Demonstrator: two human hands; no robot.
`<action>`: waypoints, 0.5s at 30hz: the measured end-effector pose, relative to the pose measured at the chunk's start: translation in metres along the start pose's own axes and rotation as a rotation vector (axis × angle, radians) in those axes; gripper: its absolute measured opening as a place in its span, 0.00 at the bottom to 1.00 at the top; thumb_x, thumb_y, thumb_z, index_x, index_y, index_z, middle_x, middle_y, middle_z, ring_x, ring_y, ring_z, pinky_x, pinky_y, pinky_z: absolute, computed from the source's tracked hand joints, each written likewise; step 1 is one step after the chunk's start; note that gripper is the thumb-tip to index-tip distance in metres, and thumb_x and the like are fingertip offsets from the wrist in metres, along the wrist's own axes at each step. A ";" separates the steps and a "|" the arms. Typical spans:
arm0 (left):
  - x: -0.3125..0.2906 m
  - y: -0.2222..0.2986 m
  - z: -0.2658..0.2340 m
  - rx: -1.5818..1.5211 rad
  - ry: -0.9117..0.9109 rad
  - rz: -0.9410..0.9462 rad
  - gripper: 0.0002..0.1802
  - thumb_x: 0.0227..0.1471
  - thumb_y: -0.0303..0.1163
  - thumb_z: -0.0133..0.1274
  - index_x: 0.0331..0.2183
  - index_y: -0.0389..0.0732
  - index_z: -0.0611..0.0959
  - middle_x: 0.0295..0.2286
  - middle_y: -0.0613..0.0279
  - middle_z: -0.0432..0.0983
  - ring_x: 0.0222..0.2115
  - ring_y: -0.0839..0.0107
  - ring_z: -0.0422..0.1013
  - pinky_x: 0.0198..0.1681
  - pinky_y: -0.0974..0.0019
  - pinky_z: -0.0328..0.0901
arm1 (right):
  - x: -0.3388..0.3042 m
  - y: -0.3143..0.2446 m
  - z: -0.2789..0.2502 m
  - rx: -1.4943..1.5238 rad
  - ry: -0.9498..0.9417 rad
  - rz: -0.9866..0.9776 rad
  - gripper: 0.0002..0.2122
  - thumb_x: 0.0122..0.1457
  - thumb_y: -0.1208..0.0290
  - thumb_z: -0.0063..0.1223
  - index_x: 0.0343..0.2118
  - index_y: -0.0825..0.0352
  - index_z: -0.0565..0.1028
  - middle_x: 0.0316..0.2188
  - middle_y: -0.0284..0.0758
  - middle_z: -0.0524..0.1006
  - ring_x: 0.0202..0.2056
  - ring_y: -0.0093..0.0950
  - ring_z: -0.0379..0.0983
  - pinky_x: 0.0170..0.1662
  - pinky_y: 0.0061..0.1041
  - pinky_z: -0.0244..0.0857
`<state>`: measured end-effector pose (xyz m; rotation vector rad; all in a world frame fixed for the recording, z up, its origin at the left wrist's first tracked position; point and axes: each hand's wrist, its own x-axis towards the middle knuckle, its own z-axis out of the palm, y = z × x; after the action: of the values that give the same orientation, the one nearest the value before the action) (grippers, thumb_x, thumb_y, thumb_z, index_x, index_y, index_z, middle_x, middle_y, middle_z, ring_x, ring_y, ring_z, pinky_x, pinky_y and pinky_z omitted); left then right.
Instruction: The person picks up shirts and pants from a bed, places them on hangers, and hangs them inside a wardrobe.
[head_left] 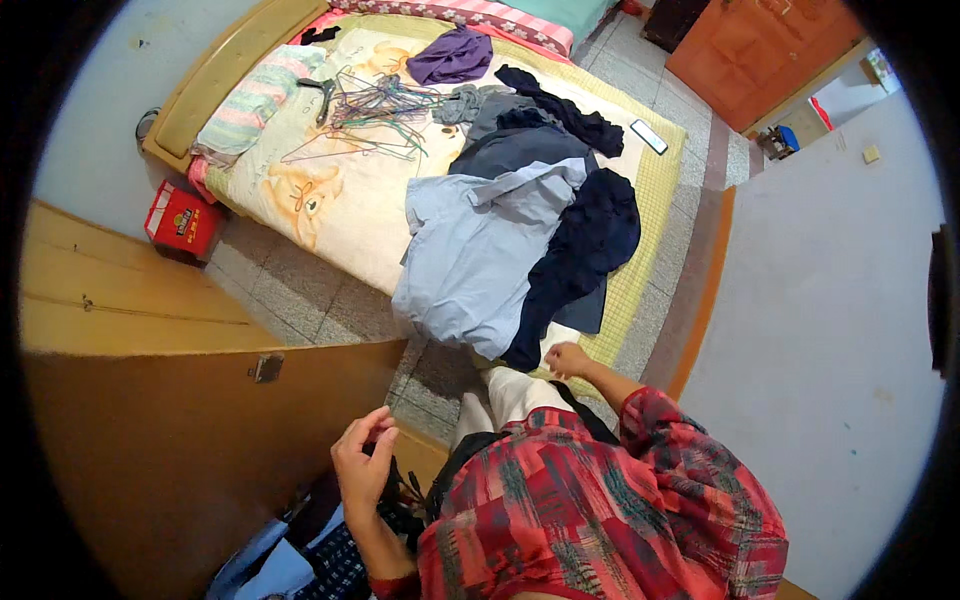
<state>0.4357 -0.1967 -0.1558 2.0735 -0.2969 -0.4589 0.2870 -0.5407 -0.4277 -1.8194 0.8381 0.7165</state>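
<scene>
My left hand (364,458) is raised beside the open wooden cabinet door (200,430), its fingers loosely bent, the thumb apart and nothing in it. By the bed's near edge, my right hand (568,361) has its fingers curled in, with no object showing in them. Just beyond that hand lies a dark navy garment (590,235). A light blue-grey shirt (478,262) is spread next to it, its lower end at the bed's edge. Further back are a dark grey garment (515,150) and a crumpled purple cloth (450,55). Tangled wire hangers (385,105) lie left of the clothes.
The bed (350,250) also bears a striped pillow (262,98) and a phone (649,136) near its right edge. A red bag (182,222) stands on the floor. Clothes (330,550) fill the cabinet at lower left. A white wall or panel (820,330) rises at right.
</scene>
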 end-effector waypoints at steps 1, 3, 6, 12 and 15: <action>0.007 0.001 -0.001 0.017 -0.014 0.025 0.14 0.42 0.23 0.54 0.36 0.34 0.79 0.27 0.59 0.76 0.27 0.74 0.72 0.33 0.73 0.65 | 0.007 -0.001 -0.010 0.175 0.012 0.031 0.12 0.53 0.64 0.46 0.30 0.68 0.74 0.21 0.37 0.76 0.19 0.26 0.74 0.18 0.25 0.68; 0.014 0.001 -0.002 0.020 -0.042 -0.009 0.13 0.43 0.23 0.54 0.36 0.34 0.79 0.28 0.60 0.76 0.28 0.75 0.71 0.34 0.73 0.65 | 0.017 -0.023 -0.027 0.344 0.112 0.085 0.10 0.52 0.65 0.48 0.30 0.68 0.73 0.21 0.35 0.75 0.20 0.25 0.73 0.20 0.25 0.69; 0.030 0.000 0.000 0.037 -0.070 -0.055 0.13 0.44 0.23 0.54 0.37 0.34 0.78 0.28 0.61 0.76 0.30 0.76 0.71 0.35 0.74 0.65 | 0.048 -0.052 -0.059 0.489 0.220 -0.004 0.08 0.52 0.66 0.48 0.26 0.67 0.71 0.19 0.32 0.73 0.18 0.22 0.70 0.19 0.22 0.66; 0.054 0.005 0.015 0.047 -0.075 -0.194 0.15 0.43 0.22 0.54 0.37 0.34 0.78 0.28 0.58 0.76 0.28 0.75 0.71 0.34 0.73 0.66 | 0.139 -0.092 -0.136 0.772 0.372 -0.068 0.04 0.51 0.71 0.48 0.24 0.64 0.71 0.17 0.32 0.72 0.17 0.23 0.69 0.20 0.22 0.66; 0.071 0.012 0.026 0.051 -0.087 -0.293 0.15 0.41 0.21 0.54 0.37 0.34 0.78 0.28 0.56 0.76 0.27 0.73 0.72 0.33 0.73 0.66 | 0.181 -0.113 -0.167 1.003 0.408 -0.014 0.05 0.51 0.72 0.48 0.27 0.66 0.68 0.21 0.34 0.70 0.21 0.26 0.69 0.24 0.25 0.68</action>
<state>0.4878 -0.2503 -0.1717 2.1593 -0.0546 -0.7255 0.5016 -0.7043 -0.4498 -1.0397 1.1653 -0.1345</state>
